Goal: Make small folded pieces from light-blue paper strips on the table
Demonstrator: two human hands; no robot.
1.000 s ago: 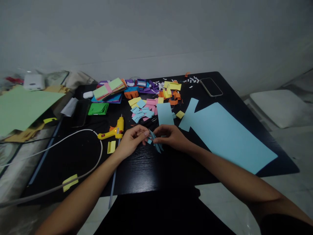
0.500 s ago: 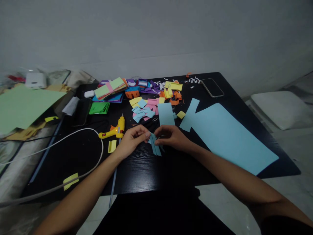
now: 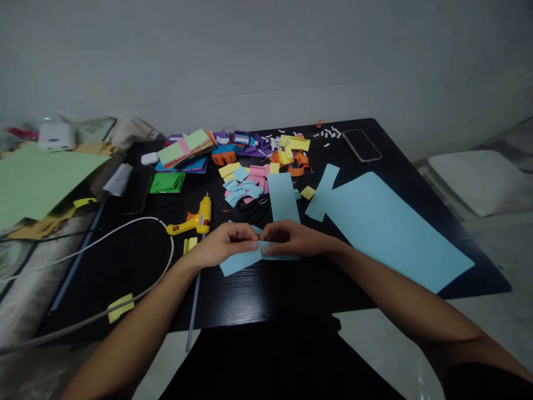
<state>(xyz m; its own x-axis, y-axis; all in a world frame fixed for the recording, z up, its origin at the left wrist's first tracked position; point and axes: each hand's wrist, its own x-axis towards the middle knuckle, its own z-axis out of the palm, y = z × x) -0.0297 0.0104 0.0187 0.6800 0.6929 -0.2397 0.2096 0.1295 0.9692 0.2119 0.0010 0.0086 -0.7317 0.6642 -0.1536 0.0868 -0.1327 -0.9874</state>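
Note:
Light-blue paper is pinched by both hands above the near middle of the black table. My left hand grips it with thumb and fingers from the left. From the right, my right hand pinches it close to the left fingertips. Its two sides spread out below the hands, meeting between the thumbs; whether it is one folded piece or several I cannot tell. Just beyond the right hand lies a light-blue paper strip. A yellow glue gun rests left of my left hand.
Dark-handled scissors lie beyond my hands, beside a pile of light-blue scraps. A large light-blue sheet covers the right side, with a phone behind it. A white cable loops across the left.
The narrow, folded-looking light-blue paper between my hands now spreads wide to left and right. Both hands have come lower and closer together, still pinching.

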